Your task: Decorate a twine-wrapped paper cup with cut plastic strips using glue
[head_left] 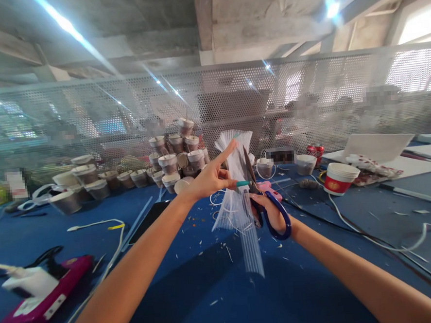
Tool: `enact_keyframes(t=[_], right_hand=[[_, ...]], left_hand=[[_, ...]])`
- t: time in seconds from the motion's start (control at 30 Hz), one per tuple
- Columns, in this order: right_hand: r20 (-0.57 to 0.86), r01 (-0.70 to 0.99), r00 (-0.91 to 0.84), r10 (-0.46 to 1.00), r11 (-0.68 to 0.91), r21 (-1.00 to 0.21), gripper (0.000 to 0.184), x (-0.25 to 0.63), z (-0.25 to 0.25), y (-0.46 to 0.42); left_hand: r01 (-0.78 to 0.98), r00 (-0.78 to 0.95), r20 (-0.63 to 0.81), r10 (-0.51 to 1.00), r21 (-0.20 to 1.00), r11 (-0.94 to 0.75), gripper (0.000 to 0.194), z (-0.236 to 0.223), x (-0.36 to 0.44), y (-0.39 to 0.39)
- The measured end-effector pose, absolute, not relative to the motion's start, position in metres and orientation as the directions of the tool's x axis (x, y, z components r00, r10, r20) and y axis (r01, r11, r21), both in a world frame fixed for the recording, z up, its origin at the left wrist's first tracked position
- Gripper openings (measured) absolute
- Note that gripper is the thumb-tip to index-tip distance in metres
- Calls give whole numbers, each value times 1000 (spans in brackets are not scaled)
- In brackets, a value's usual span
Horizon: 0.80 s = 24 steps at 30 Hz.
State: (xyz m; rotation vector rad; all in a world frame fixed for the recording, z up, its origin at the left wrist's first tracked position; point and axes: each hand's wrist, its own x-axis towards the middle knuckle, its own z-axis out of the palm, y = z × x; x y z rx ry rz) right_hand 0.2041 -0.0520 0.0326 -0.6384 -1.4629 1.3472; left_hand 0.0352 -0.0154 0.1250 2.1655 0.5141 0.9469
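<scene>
My left hand (213, 176) is at the centre, holding a bunched, pleated sheet of clear plastic (228, 212). Its index finger stretches up along the sheet, and the thumb points right. Both nails look teal. The sheet fans out above and below the pinched middle, and a ribbed strip hangs beneath it. In my right hand (267, 208) is a pair of scissors with dark blue handles (280, 223). Their blades point upward beside the sheet, close to my left thumb. Whether they touch the plastic I cannot tell.
Small grey buckets (168, 163) are stacked at the back. A magenta power strip (52, 298) with a white plug lies front left. At right stand red-and-white paper cups (340, 178) and a red can (314, 151). Cables cross the blue table (217, 307); a perforated screen (124, 103) stands behind.
</scene>
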Motion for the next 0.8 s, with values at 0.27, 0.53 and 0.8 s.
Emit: enact_keyframes(t=[0.27,0.53,0.8], right_hand=[[335,-213,-250,908,286,-934,36,203,26,-47],[281,-165,-199,939,250,-954,37,202,32,-50],[261,-106,-144,955,247,-963,35,202,40,-54]], left_hand=[[81,639,466,612,751,-655,93,127,36,-20],[63,640,476,604,751,-658,94,127,37,-20],[77,637,471,611,749,-658,94,129,38,-23]])
